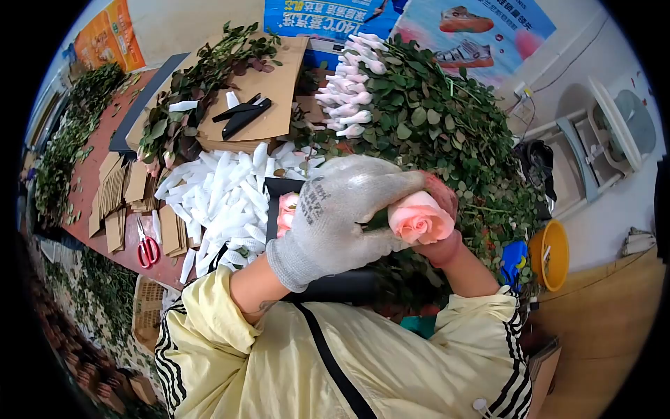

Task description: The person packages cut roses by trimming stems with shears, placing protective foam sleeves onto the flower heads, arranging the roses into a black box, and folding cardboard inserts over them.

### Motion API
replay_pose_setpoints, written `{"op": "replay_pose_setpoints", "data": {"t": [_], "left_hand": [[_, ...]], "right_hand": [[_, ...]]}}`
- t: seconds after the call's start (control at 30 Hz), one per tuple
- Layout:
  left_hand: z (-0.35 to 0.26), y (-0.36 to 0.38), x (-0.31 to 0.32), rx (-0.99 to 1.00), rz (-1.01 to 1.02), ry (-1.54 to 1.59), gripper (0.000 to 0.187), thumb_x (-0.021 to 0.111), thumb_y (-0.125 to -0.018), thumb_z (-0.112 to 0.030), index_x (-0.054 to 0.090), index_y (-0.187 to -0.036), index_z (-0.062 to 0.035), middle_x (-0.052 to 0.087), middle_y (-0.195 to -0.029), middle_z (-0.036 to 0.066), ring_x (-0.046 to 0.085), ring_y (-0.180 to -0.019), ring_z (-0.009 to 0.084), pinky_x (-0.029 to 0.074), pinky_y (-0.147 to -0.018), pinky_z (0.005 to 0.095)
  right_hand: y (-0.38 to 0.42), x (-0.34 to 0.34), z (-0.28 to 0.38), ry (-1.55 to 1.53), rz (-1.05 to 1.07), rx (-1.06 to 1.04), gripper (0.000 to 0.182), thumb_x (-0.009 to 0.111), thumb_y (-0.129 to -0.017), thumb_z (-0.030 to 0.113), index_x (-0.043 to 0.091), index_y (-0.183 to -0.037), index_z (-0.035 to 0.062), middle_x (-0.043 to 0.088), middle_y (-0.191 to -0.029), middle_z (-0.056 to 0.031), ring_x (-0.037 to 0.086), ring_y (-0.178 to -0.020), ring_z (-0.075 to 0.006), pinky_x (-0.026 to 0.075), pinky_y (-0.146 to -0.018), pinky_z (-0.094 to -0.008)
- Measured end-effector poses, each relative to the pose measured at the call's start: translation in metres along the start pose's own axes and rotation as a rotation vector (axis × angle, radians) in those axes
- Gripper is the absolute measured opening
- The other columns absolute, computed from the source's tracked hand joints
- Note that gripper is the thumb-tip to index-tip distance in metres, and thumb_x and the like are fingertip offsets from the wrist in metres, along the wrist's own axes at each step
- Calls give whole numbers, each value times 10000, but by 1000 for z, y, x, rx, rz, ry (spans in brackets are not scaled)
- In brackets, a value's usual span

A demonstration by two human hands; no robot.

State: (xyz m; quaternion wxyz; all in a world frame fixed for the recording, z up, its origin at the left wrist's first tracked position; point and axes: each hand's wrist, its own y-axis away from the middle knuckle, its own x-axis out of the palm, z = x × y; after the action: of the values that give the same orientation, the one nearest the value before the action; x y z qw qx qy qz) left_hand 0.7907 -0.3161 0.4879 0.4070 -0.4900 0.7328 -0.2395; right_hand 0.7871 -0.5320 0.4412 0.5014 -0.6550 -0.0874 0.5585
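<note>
A pink rose (421, 218) faces up toward me, held between both hands in front of my chest. My left hand (342, 213), in a grey-white knit glove with dark print on its back, curls its fingers and thumb around the left side of the bloom. Behind and to the right of the flower, my right hand (447, 244), reddish in colour, grips it from below; most of its fingers are hidden. Other pink roses (287, 213) show beside my left hand, next to a black board (279, 187). The held rose's stem is out of sight.
White foam sleeves (223, 188) are heaped on the left. Red-handled scissors (147, 250) lie beside cardboard pieces (115, 188). A black stapler (244, 117) rests on stacked cardboard (283, 84). Sleeved roses (352, 91) with leafy stems (440, 119) lie at the back; a yellow basin (550, 257) is at right.
</note>
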Motion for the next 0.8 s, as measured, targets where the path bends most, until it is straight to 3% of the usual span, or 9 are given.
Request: {"op": "replay_pose_setpoints", "data": {"t": [0.17,0.27,0.33,0.43,0.47,0.53,0.63,0.7,0.8], "left_hand": [[3,0,4,22,-63,-86,501,767,-658,-333,639,-1025,-17,607,-1026,166,579,-968,332,455,-830,405],[-3,-2,5,32,-61,-95,511,768,-635,-281,624,-1060,-36,608,-1016,143,582,-951,319,458,-809,389],[-12,-5,-3,40,-201,-126,545,783,-596,-268,616,-1054,-25,593,-1018,148,573,-942,323,454,-813,387],[-21,2,-17,215,-281,-368,465,810,-509,-209,649,-921,-64,599,-796,76,580,-713,246,443,-616,345],[-23,2,-18,214,-280,-369,465,810,-509,-209,649,-921,-64,599,-796,76,580,-713,246,443,-616,345],[-28,0,-20,264,-150,-341,346,797,-499,-187,651,-802,-110,567,-649,16,524,-522,199,380,-466,313],[-14,2,-14,308,-131,-382,265,770,-517,-185,640,-742,-134,534,-582,-4,462,-420,185,330,-395,300],[-11,7,-15,272,-59,-443,217,751,-549,-181,646,-736,-150,535,-590,-10,487,-468,180,355,-429,314],[-10,11,-14,412,-199,-522,138,720,-621,-134,647,-736,-157,532,-603,-21,514,-529,178,387,-493,322]], "right_hand": [[-30,-16,18,-156,64,134,577,778,-618,185,546,-1113,-1,587,-1116,-164,579,-1005,-351,451,-900,-457],[-12,-8,15,44,-97,89,470,747,-633,122,580,-1055,3,612,-1065,-173,602,-972,-342,469,-877,-449],[-20,-7,12,28,-129,8,460,756,-662,168,580,-1055,5,618,-1046,-165,612,-953,-309,475,-870,-431],[-24,-15,13,80,8,-34,602,802,-651,165,491,-1143,11,617,-1047,-161,618,-947,-275,484,-866,-411],[-21,-11,11,54,-43,-70,660,806,-654,173,435,-1177,17,611,-1059,-164,616,-949,-285,485,-863,-410],[-20,-10,12,23,-92,-107,720,809,-656,180,379,-1212,23,606,-1071,-166,614,-952,-296,486,-859,-409],[-21,-11,13,66,56,-17,757,796,-683,207,315,-1239,29,591,-1099,-166,609,-960,-304,486,-852,-402],[-20,-4,13,80,-71,-93,686,776,-710,224,353,-1209,18,600,-1077,-175,619,-925,-306,489,-835,-405],[-21,-2,14,91,-168,-124,503,737,-748,229,452,-1093,0,614,-1046,-176,626,-870,-296,498,-797,-397]]}}
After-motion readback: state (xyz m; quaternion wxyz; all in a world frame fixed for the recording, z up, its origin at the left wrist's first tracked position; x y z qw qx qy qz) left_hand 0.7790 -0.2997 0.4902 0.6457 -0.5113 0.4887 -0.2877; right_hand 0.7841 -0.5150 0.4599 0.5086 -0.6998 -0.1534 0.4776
